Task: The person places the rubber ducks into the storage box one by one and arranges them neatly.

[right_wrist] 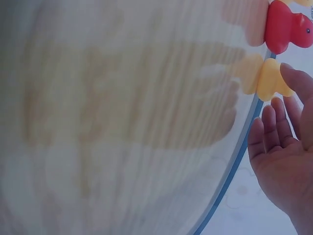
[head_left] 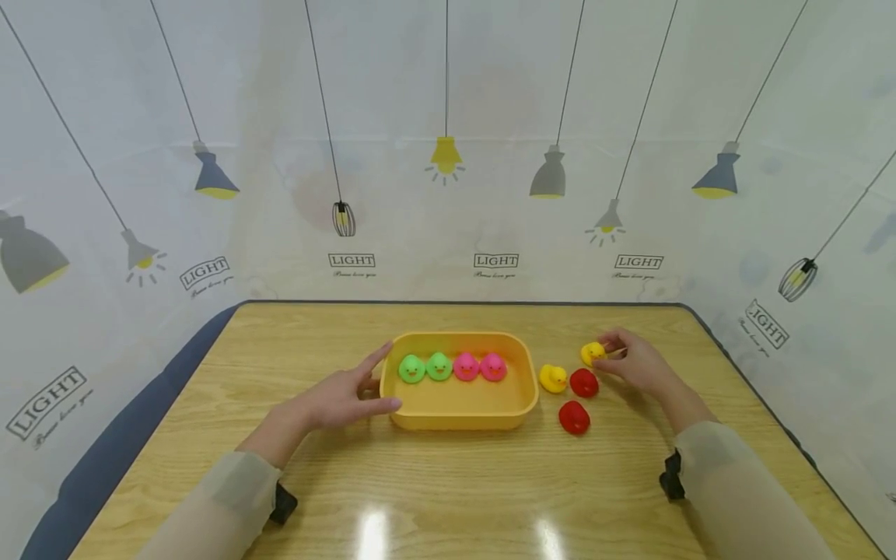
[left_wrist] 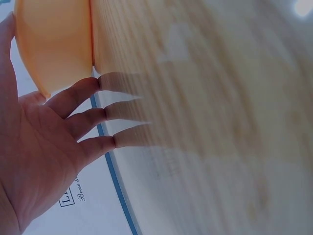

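A person works at a wooden worktop (head_left: 434, 490), the right hand (head_left: 638, 362) at the right of the head view holding a yellow duck (head_left: 592, 354) in a narrow grip between thumb and fingers, outside the tray (head_left: 455, 400). The left hand (head_left: 343, 398), left of centre, is spread wide, thumb and forefinger touching the left end of that tray, which sits at the middle of the frame. By count, the work looks about half done: two green ducks (head_left: 411, 369) and two pink ducks (head_left: 465, 366) stand inside in a single row, while four others remain outside, judged as what is left. Those are the duck in the right hand, a second yellow duck (head_left: 553, 379) just beside the tray's right end, and two red ducks (head_left: 575, 418), one near the held duck, the other lower in the frame. The ducks are small, rounded and glossy; the green and pink ones sit upright with orange beaks facing the near edge. The tray is orange-yellow, shallow and round-cornered, with bare floor in front of the row.
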Demonstrator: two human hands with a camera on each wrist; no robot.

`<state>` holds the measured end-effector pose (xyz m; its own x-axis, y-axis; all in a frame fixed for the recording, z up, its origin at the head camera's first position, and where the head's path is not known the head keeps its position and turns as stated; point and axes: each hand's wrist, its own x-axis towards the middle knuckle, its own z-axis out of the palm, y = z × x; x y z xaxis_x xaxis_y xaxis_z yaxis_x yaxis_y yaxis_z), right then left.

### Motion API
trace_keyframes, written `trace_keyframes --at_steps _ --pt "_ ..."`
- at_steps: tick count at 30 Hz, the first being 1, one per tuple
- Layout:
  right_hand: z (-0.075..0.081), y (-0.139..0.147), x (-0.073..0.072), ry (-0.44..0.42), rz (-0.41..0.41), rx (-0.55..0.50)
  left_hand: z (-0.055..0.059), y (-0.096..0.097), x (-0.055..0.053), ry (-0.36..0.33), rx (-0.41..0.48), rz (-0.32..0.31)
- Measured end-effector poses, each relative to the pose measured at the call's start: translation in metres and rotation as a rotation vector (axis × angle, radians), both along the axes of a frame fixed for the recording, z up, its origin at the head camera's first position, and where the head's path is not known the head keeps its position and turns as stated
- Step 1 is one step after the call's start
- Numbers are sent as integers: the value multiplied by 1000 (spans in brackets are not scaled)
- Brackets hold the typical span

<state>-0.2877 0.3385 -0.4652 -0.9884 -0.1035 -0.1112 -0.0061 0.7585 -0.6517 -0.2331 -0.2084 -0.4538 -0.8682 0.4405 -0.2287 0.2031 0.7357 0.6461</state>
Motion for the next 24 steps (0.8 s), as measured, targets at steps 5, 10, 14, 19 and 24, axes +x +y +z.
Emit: trace_keyframes --at_steps 5,10,14,19,24 --pt "2 1 -1 -15 -8 17 0 0 0 -1 0 2" --pt "6 0 1 -10 -11 43 0 0 0 -4 -2 4" --pt "13 -2 7 18 2 36 1 0 0 -3 -2 6" --pt "24 -12 18 86 43 -6 0 0 0 -1 -5 6" --pt "34 -26 30 145 88 -31 1 1 0 0 -10 9"
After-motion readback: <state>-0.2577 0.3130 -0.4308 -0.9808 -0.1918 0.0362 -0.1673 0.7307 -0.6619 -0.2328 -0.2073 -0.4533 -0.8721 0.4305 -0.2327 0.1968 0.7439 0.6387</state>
